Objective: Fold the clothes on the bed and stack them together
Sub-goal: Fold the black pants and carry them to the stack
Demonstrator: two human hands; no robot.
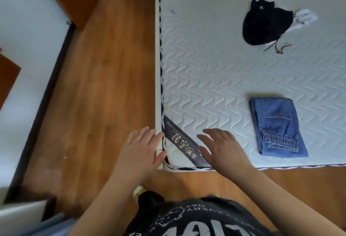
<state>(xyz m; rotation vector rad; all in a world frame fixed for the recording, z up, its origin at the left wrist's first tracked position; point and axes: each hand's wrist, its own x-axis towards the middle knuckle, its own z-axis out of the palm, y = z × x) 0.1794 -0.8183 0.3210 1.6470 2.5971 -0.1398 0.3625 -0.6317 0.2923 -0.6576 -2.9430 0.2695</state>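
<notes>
Head view, looking down at bed corner. Both hands out front, lower centre of frame, fingers straight and spread, holding nothing. Left hand point(139, 147) over bed's edge at lower centre-left, thumb side near white bed frame point(157, 67); contact w/ frame can't be told. Right hand point(221, 149) just right of it, over mattress corner, fingertips near dark diagonal corner band point(182, 142) w/ pale lettering; touching or hovering, unclear.

Mattress point(215, 67) white, wavy quilting, fills right half of frame; top and right sides cut off by frame edge. Folded blue jeans point(277, 126) at centre-right, flat on mattress, pocket and gathered cuff showing, well apart from both hands. Black garment point(262, 24) at upper right, bunched, unfolded, drawstring trailing out below it. White garment point(303, 17) mostly hidden under black one, only bits showing at its top and right, w/ dark print too small to read. Jeans and the black/white heap well apart, not stacked.

Wood floor point(103, 86) fills centre-left. White wall at left, brown furniture at upper left cut off. Dark printed T-shirt point(196, 220) at bottom edge, partly cut off, text upside-down and only partly legible.
</notes>
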